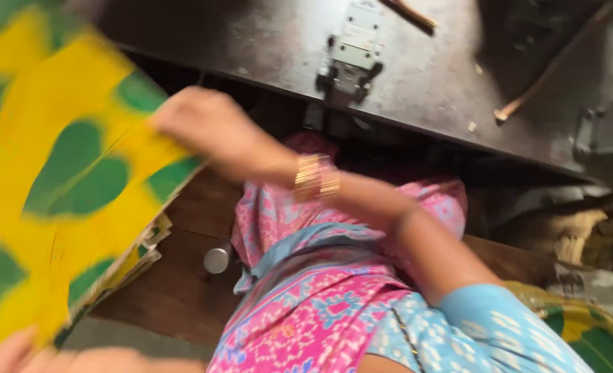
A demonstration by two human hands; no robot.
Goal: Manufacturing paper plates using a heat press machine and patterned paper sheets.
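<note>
Yellow-green sheet (58,173) between both hands (210,128)

Beyond the fingers a dark metal worktable (458,90) carried a bolted pale metal device (353,48); a wooden stick (548,69) lay farther right.

Yellow sheet (64,173) with green leaf shapes was seen left of the pink-and-blue patterned garment (320,290); gold bangles (317,176) just above it, dark grey worktop (445,76) beyond.
</note>
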